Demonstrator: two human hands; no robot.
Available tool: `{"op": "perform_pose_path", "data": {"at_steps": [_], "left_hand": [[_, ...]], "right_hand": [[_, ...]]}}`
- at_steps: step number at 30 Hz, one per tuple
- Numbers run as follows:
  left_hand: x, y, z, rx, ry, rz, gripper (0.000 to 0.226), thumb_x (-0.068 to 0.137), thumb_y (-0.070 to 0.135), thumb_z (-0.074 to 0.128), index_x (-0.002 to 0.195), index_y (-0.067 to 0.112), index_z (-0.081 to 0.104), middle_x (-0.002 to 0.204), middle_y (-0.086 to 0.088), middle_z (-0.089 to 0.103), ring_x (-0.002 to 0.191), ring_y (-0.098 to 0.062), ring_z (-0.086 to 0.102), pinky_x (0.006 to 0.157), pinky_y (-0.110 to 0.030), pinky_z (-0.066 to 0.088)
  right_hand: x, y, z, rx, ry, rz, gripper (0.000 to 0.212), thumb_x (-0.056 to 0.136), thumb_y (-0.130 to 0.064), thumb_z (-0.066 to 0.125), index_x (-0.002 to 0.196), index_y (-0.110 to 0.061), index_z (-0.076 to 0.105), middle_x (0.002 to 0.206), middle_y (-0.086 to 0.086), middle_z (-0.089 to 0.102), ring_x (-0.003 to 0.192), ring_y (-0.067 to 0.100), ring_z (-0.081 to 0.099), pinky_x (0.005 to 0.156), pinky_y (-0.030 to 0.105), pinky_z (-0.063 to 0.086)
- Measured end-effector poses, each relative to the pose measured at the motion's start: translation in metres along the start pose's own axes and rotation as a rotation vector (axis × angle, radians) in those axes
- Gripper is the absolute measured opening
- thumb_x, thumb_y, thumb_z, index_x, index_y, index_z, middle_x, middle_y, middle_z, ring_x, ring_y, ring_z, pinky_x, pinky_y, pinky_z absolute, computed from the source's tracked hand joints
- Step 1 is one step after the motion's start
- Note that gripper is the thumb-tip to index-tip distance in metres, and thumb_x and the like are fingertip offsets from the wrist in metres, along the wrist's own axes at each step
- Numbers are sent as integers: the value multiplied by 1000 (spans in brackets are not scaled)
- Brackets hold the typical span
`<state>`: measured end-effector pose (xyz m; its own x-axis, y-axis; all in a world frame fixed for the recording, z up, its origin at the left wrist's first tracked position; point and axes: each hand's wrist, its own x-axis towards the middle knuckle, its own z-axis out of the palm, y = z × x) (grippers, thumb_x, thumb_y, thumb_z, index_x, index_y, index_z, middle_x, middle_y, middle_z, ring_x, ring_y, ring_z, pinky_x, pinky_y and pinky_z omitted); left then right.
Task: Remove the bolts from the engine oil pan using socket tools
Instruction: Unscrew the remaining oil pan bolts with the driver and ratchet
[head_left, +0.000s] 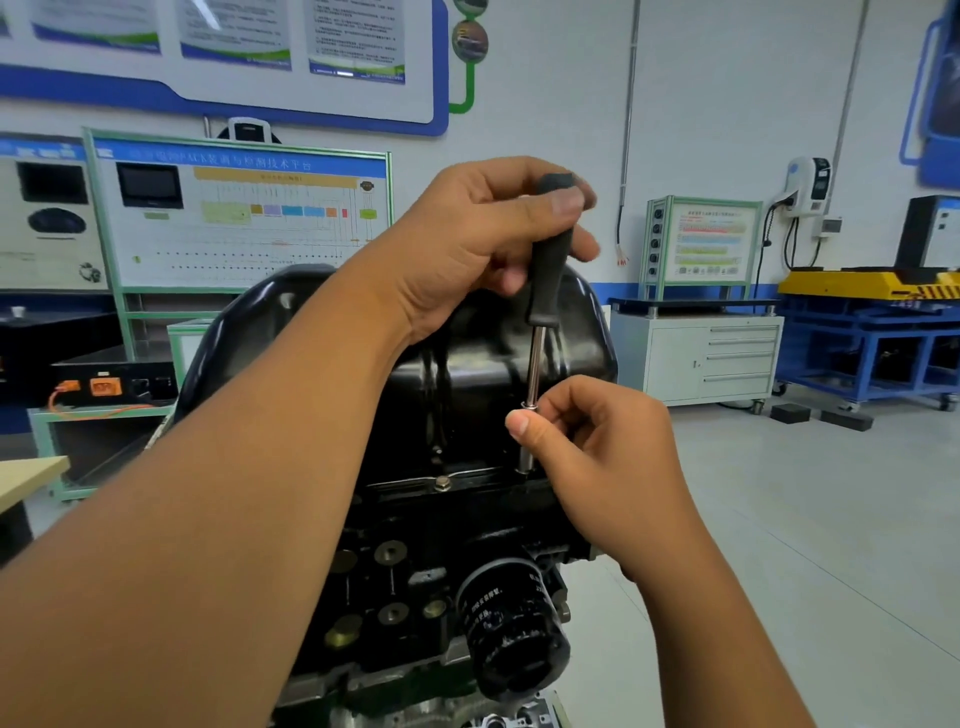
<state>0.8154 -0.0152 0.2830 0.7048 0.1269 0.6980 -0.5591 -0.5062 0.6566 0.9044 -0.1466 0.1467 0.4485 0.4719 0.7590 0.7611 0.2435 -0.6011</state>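
The left hand (467, 244) grips the socket driver (545, 291) by its black handle — below it, the right hand (587, 441) pinches the shaft above the oil pan (467, 364) flange.

Legible text is scarce. The training panel (241, 218) behind the engine carries a blue header strip with a line of pale Chinese characters; the closing part appears to read 技术平台, the rest too blurred to confirm. An orange band beneath it holds further characters, unreadable. The oil filter (511, 636) bears white printed Chinese characters and some digits on its black body, too small and skewed to make out. Wall posters (239, 31) at upper left show blocks of fine print, illegible. The small panel (709, 241) on the white cabinet has a red heading and coloured rows, none readable. No brand or number can be confirmed
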Motion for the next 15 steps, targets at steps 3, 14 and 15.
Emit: {"op": "perform_pose_path", "data": {"at_steps": [3,14,15], "left_hand": [[-2,1,-3,-46,-12,-10,20,93,17,63,108,9,73,99,-20,77,55,-17,49,51,-19,42],[-2,0,5,-39,87,5,12,83,13,75,93,14,69,81,-12,70,57,-18,46,50,-24,33],[-2,1,4,-23,55,6,15,87,13,70,102,13,70,86,-12,75,58,-16,47,50,-21,36]], "right_hand": [[1,1,-4,-27,-53,-12,25,90,-25,76,69,-20,63,57,-6,57,50,5,47,52,15,36],[-2,-1,0,10,16,4,29,84,-32,82,66,-22,63,59,-4,61,51,4,50,53,15,40],[-1,0,0,-3,5,-2,29,86,-31,80,66,-22,62,59,-4,60,51,4,49,53,18,40]]}}
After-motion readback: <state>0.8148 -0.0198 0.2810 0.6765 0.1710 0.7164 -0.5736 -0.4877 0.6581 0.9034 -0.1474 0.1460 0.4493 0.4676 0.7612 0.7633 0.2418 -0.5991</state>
